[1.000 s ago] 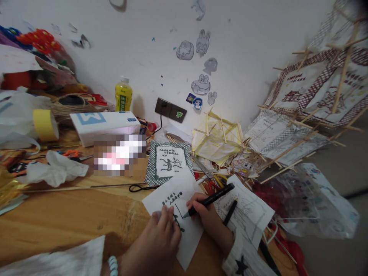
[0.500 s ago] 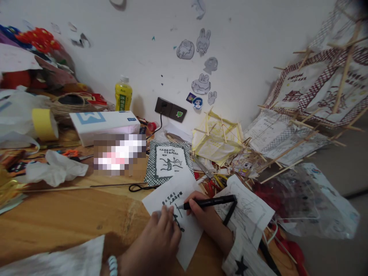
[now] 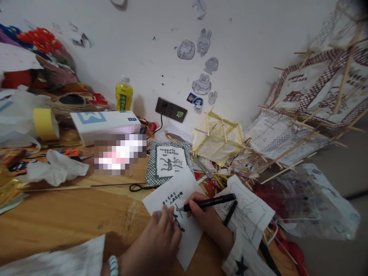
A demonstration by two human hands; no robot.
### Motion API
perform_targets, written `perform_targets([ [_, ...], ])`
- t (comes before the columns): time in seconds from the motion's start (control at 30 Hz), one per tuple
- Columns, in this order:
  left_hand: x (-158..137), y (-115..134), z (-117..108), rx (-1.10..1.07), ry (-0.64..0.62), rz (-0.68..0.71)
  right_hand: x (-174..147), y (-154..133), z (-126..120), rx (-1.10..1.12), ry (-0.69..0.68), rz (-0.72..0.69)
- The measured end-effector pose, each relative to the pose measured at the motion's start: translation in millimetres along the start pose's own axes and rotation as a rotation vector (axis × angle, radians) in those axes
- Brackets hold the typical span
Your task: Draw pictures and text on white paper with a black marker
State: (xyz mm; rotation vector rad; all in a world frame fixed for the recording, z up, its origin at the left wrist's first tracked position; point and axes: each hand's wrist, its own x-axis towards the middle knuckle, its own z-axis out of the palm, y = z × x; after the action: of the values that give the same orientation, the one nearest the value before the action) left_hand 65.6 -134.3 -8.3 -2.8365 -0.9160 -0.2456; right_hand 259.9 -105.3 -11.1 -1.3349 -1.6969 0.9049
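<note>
A black marker (image 3: 214, 202) slants in my right hand (image 3: 202, 212), its grey tip touching a white sheet of paper (image 3: 189, 249). Dark handwritten characters and a few drawn lines stand on that sheet. My left hand (image 3: 161, 234) lies on the sheet's lower left part, fingers stretched out and holding nothing. Just beyond the sheet is a finished-looking drawing (image 3: 169, 161) with a dark green cross-hatched border. Beside my right wrist, another sheet with a pencil-like drawing (image 3: 247, 203) lies partly folded, with a black cap-like piece (image 3: 230, 212) on it.
Yellow paper-and-stick frame (image 3: 218, 138) stands behind scissors (image 3: 204, 166) and loose sticks. Larger stick lanterns (image 3: 313, 92) lean at right, above a clear plastic bag (image 3: 313, 203). At left are a white box (image 3: 105, 124), a yellow bottle (image 3: 124, 94), crumpled tissue (image 3: 57, 168) and yellow tape (image 3: 45, 123).
The marker tip has shifted slightly down the sheet, and a short dark stroke shows beside it. My left hand stays in place on the paper.
</note>
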Motion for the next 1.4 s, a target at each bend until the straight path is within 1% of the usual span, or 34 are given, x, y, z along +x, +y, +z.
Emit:
perform_targets([
  [0.17,0.1,0.1,0.5,0.018,-0.010,-0.008,-0.5,-0.9,-0.1,0.003,-0.007,-0.013],
  [0.43,-1.0,2.1,5.4,0.079,0.095,0.004,-0.5,0.4,0.6,0.003,0.015,-0.001],
  [0.53,-0.3,2.0,3.8,0.072,0.085,0.002,-0.3,0.1,0.3,-0.020,0.021,-0.015],
  [0.83,-1.3,0.1,-1.3,0.017,-0.002,-0.004,1.0,3.5,0.6,-0.031,0.051,-0.022],
  [0.97,-1.6,0.2,1.5,-0.002,0.022,-0.010,1.9,4.4,1.3,-0.003,0.054,-0.007],
  [1.17,-1.6,1.8,1.8,0.021,0.030,-0.014,2.7,-2.1,1.9,-0.024,0.047,-0.021],
  [1.4,-2.2,1.5,4.1,0.041,0.060,-0.007,3.0,0.9,0.8,-0.069,0.048,-0.030],
])
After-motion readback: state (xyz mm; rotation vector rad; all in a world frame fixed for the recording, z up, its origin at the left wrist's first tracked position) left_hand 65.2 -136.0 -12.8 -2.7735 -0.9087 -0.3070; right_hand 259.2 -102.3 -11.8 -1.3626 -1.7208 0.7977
